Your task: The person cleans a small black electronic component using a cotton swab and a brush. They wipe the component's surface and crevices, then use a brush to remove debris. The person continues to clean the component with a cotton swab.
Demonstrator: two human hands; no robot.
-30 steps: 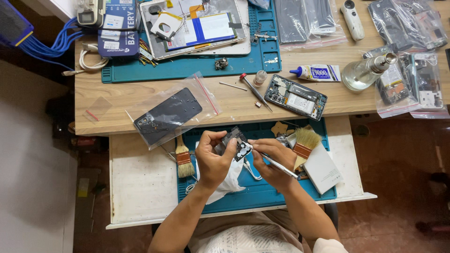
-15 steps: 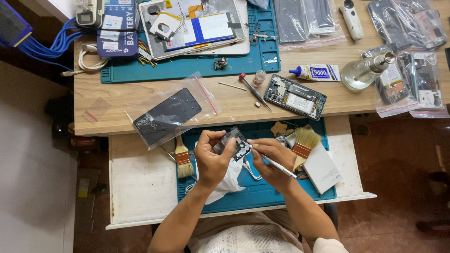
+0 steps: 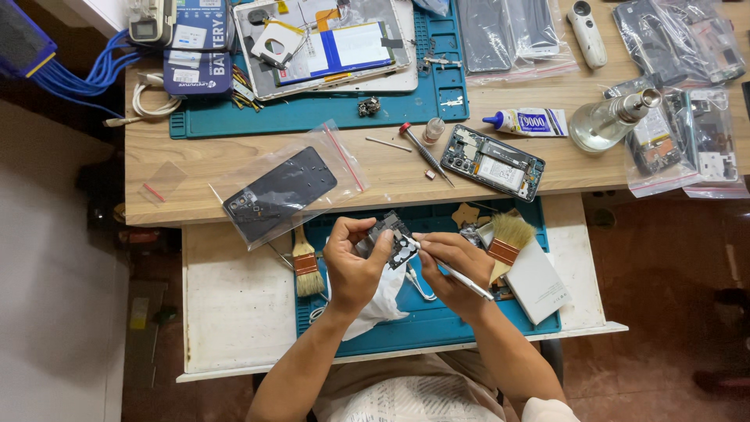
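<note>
- I am looking down on a wooden workbench (image 3: 375, 168) with a pull-out white shelf (image 3: 234, 305) below it; a blue work mat (image 3: 437, 320) covers the shelf's middle, and a dark reddish floor (image 3: 672, 273) shows on the right.
- My left hand (image 3: 351, 262) is closed around a small dark phone part (image 3: 391, 238), thumb on its near face, fingers wrapped behind it, holding it tilted above the mat.
- My right hand (image 3: 449, 266) is closed on a thin metal tool (image 3: 457, 273); its tip touches the part's right edge, and its shaft runs back across the knuckles towards the wrist.
- A crumpled white cloth (image 3: 383, 301) lies just under the left palm, and metal tweezers (image 3: 418, 283) lie on the mat between the two hands.
- Just left of the left hand lies a small brush (image 3: 303, 262); just right of the right hand a wider brush (image 3: 508, 238) rests against a white box (image 3: 539, 285).
- Beyond the grip, on the bench, lie a bagged dark back cover (image 3: 281, 191), a screwdriver (image 3: 422, 150), an opened phone frame (image 3: 492, 162), a glue tube (image 3: 527, 121) and a glass bottle (image 3: 609, 121).
- The bench edge runs close above the hands; bare shelf lies to the left of the mat, and the shelf's front edge sits near the forearms.
</note>
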